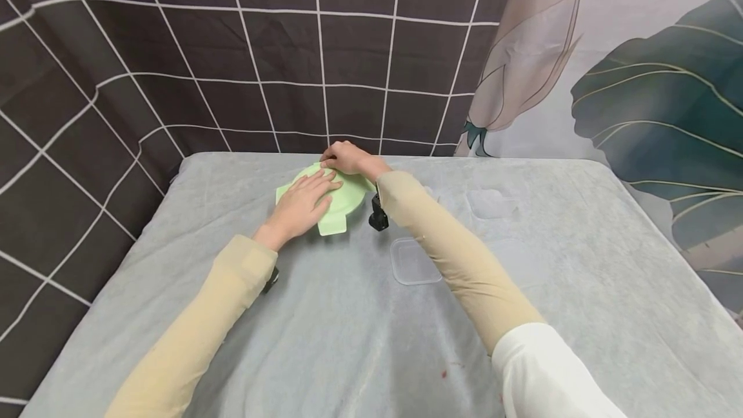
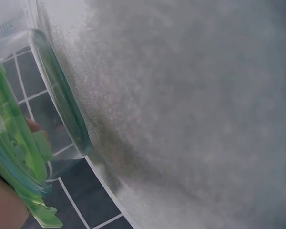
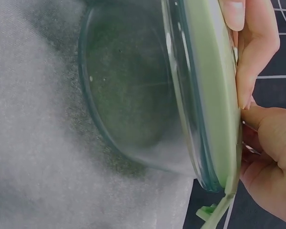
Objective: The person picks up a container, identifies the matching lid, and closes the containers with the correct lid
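Observation:
A round glass food container [image 3: 128,86] with a pale green snap-on lid [image 1: 348,199] stands near the table's far edge. Spread almost flat, my left hand [image 1: 300,205] presses on top of the lid with straight fingers. At the far rim my right hand [image 1: 348,159] has bent fingers around the lid's edge, and a fingertip [image 2: 32,125] shows through the glass beside a green locking flap [image 2: 43,145]. The near flap [image 1: 333,224] sticks outward, and another flap [image 3: 209,212] juts out in the right wrist view.
A clear rectangular plastic piece [image 1: 415,263] lies on the grey cloth-covered table [image 1: 325,340], partly under my right forearm. Farther right is another clear piece [image 1: 490,204]. A dark gridded curtain [image 1: 278,50] hangs directly behind the table.

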Available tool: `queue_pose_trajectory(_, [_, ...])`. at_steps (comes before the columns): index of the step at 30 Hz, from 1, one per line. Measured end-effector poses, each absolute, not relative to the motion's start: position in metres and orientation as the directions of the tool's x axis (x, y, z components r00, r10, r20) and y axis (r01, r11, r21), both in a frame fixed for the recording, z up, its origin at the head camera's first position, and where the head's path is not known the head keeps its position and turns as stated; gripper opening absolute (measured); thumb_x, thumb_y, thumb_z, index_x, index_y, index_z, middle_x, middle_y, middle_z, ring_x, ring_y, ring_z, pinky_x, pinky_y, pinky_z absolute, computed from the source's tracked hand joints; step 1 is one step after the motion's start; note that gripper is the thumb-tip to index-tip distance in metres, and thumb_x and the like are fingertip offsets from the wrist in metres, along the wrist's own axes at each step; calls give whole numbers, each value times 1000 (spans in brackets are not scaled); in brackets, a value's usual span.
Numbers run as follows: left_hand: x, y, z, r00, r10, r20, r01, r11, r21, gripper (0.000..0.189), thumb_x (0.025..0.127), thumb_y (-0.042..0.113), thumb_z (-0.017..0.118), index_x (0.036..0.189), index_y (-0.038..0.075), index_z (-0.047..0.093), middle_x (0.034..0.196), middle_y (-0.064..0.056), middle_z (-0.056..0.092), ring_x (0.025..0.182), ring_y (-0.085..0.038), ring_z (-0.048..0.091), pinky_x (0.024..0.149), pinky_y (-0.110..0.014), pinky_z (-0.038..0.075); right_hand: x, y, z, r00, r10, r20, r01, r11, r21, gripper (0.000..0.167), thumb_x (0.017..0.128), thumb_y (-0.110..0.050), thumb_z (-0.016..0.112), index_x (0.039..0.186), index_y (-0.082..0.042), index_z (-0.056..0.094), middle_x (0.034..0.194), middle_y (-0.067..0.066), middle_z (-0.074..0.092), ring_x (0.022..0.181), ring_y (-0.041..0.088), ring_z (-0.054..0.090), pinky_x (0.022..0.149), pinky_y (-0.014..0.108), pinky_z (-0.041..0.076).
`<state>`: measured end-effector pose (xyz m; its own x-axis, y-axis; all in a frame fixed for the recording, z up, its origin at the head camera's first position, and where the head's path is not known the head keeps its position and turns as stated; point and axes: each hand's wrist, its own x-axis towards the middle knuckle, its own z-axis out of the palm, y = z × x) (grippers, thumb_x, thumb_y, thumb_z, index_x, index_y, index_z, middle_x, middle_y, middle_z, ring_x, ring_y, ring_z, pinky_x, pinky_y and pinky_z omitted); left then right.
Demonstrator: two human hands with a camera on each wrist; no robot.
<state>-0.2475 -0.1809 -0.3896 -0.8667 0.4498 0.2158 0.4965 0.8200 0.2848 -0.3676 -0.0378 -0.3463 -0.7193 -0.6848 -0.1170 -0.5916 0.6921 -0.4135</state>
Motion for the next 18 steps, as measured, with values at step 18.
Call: queue_pose_trajectory(18, [-246, -180, -390, -878, 434, 204, 477, 827, 298, 42, 102, 28, 37, 139, 15, 51, 154, -8, 37, 147, -25, 26, 121, -47, 18, -361, -38, -357, -788, -610, -85, -510, 725, -463, 34, 102, -27, 46, 126, -11, 64, 130, 6, 63, 127, 25, 51, 108, 35, 41])
